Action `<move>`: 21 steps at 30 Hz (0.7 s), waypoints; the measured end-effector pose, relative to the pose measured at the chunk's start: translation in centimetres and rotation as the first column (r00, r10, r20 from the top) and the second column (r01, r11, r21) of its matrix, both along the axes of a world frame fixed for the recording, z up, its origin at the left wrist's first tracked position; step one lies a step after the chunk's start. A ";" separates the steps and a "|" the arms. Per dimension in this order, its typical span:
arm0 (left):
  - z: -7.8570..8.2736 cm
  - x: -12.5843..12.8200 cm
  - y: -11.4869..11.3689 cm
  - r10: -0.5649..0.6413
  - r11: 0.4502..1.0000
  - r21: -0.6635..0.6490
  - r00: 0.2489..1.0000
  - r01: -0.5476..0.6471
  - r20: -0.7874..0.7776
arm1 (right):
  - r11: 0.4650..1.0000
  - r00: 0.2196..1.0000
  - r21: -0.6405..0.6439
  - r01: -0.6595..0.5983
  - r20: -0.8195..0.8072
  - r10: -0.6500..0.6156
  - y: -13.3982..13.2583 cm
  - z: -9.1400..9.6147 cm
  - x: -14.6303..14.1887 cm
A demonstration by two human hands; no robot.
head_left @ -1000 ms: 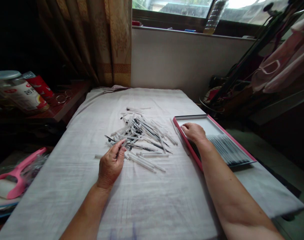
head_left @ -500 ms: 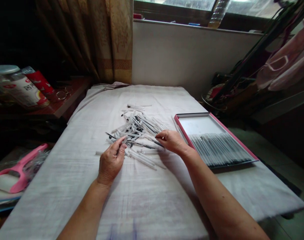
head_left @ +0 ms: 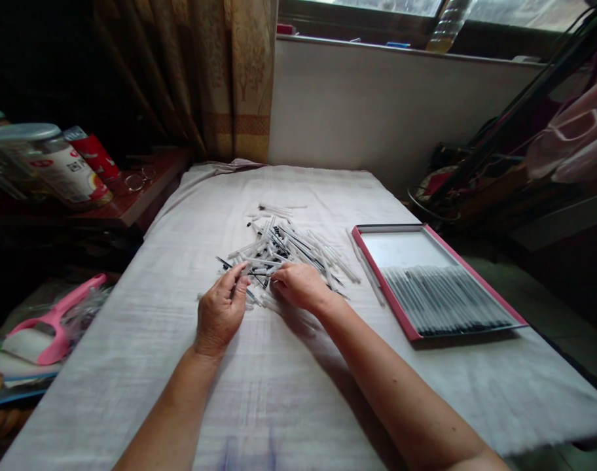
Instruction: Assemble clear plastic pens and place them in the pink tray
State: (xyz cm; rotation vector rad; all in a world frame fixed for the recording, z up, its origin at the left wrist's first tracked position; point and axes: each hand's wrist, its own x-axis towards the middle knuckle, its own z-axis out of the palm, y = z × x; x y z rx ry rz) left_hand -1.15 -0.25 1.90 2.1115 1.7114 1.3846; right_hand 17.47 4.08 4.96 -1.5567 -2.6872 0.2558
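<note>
On the cloth-covered table lies a loose pile of pen parts (head_left: 298,245): clear barrels, thin refills with dark ink and small black caps. At the pile's near left edge, my left hand (head_left: 220,311) is closed, with a whitish clear pen barrel (head_left: 245,268) between thumb and fingers. My right hand (head_left: 301,286) is pinched over the near side of the pile, just right of the left hand. A thin dark pen refill (head_left: 259,274) seems to run from its fingertips toward the left hand; the fingers partly hide it. More clear barrels lie beneath the right hand.
Right of the pile, a pink-edged box (head_left: 397,288) holds a row of clear pens (head_left: 446,301). Loose barrels (head_left: 370,271) lie along its left side. On the left stand a side table (head_left: 131,212) with jars (head_left: 65,170) and a pink-handled tool (head_left: 57,327).
My right hand has moved left from the pile's right side to close beside my left hand. The left hand keeps its grip. The whole view has shifted slightly.
</note>
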 end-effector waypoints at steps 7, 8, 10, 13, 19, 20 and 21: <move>-0.2 0.2 0.0 -0.019 1.000 -0.015 1.000 0.019 -0.007 | 0.998 0.998 0.032 -0.051 -0.044 0.053 0.4 -0.3 -0.3; -0.2 0.2 0.0 -0.021 1.000 -0.012 1.000 0.021 -0.012 | 0.996 0.996 0.033 -0.081 -0.040 0.083 0.4 -0.3 -0.5; -0.2 0.3 0.0 -0.025 1.000 0.001 0.999 0.025 -0.024 | 0.994 0.994 0.027 -0.105 -0.019 0.105 0.4 -0.2 -1.0; -0.2 0.4 -0.1 -0.038 0.999 0.012 0.998 0.038 -0.047 | 0.996 0.996 0.017 -0.087 -0.013 0.087 0.6 -0.2 -1.3; -0.4 1.0 -0.4 -0.081 0.997 0.001 0.994 0.081 -0.074 | 0.994 0.885 -0.076 0.083 -0.452 -0.109 -0.7 -1.2 1.5; -0.4 1.1 -0.5 -0.095 0.995 -0.007 0.993 0.095 -0.076 | 0.986 0.801 -0.137 0.094 -0.578 -0.157 -1.3 -1.5 2.2; -0.5 1.3 -0.7 -0.113 0.994 -0.017 0.991 0.112 -0.076 | 0.974 0.694 -0.210 0.087 -0.688 -0.210 -1.9 -1.9 2.8</move>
